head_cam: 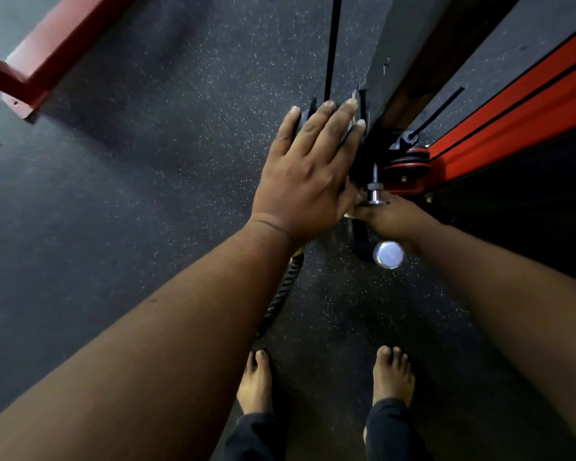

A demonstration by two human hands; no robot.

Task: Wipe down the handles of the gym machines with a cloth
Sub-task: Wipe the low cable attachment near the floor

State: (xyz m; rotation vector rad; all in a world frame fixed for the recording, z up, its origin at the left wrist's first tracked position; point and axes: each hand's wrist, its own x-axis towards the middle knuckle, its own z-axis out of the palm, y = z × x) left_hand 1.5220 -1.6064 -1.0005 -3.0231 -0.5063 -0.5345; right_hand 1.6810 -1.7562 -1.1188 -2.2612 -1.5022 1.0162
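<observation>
Red frame: one red steel beam with a bolted foot plate, upper left of the frame, standing on the dark speckled rubber floor.
Left hand: one left hand, centre of the frame, fingers straight and slightly fanned, laid flat over a black pulley bracket; it grips nothing that shows.
Cable: one black cable running straight up from the bracket to the top edge, just right of centre.
Ribbed grip: one black ribbed handle with a yellow tip, showing below the left wrist at lower centre; touching neither hand as far as can be seen.
Feet: two bare feet at the bottom centre, with dark trouser cuffs.
Right hand: one right hand, right of centre, mostly hidden behind the left hand and a steel pin; whether its fingers curl round anything cannot be told.
Cloth: a small pale scrap shows at the right hand's fingers; cannot tell if it is the cloth.
Chrome end: one round chrome bar end under the right wrist.
Machine: one red and black upright at the right, with one red pulley at its base.
Containers: not seen.
</observation>
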